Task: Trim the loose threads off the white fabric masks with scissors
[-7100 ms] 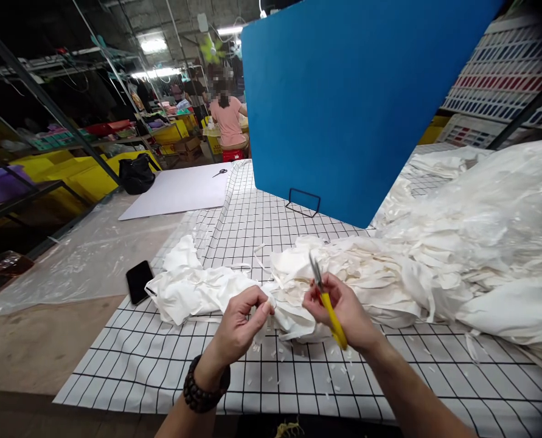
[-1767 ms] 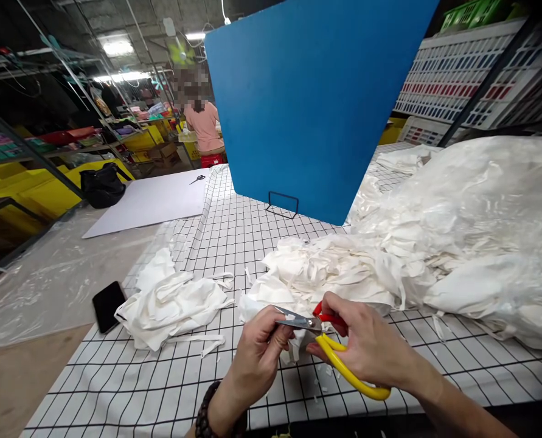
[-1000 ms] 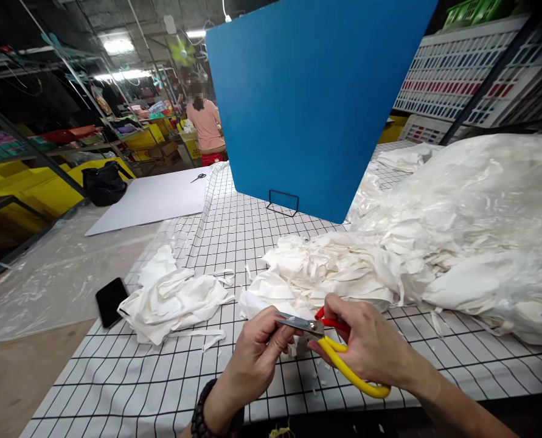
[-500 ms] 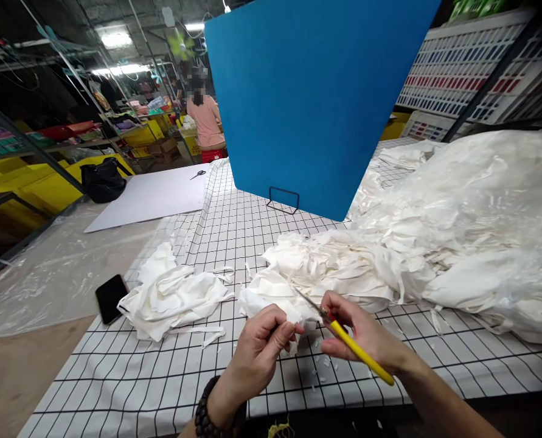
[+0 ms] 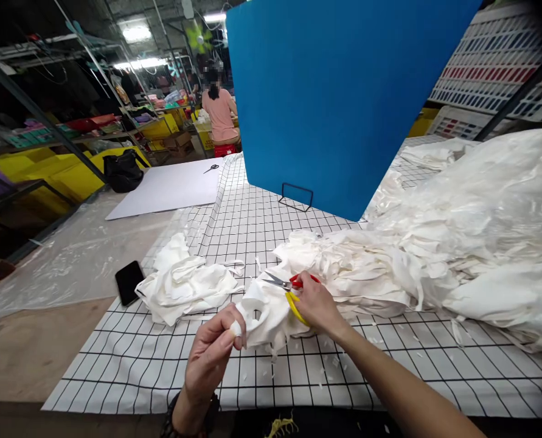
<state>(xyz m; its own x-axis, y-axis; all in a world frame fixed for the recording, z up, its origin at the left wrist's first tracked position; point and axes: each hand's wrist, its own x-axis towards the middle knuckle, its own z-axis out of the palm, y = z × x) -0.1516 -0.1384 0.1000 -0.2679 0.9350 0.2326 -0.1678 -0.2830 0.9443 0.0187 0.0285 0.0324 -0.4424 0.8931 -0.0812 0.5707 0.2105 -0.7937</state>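
My left hand (image 5: 213,347) pinches the edge of a white cloth piece (image 5: 271,310) above the front of the checked tablecloth (image 5: 247,226). Scissors (image 5: 295,286) with one red and one yellow handle are in my right hand (image 5: 315,303), blades pointing left over the same cloth, slightly parted. The fingertips of my right hand are partly hidden behind the hand. A big heap of white cloth pieces (image 5: 357,264) lies just behind and to the right. A smaller white pile (image 5: 188,283) rests on the left.
A black phone (image 5: 128,283) lies left of the small pile. Behind stands a blue board (image 5: 325,103) in a wire stand. Clear plastic covers white cloth (image 5: 503,201) at the right. Dark scissors (image 5: 212,168) lie on a white board (image 5: 170,190). A person in pink (image 5: 220,112) is farther back.
My left hand has moved left with the cloth edge, spreading the piece out. My right hand has turned the scissors and moved them up and left. The camera view has shifted left.
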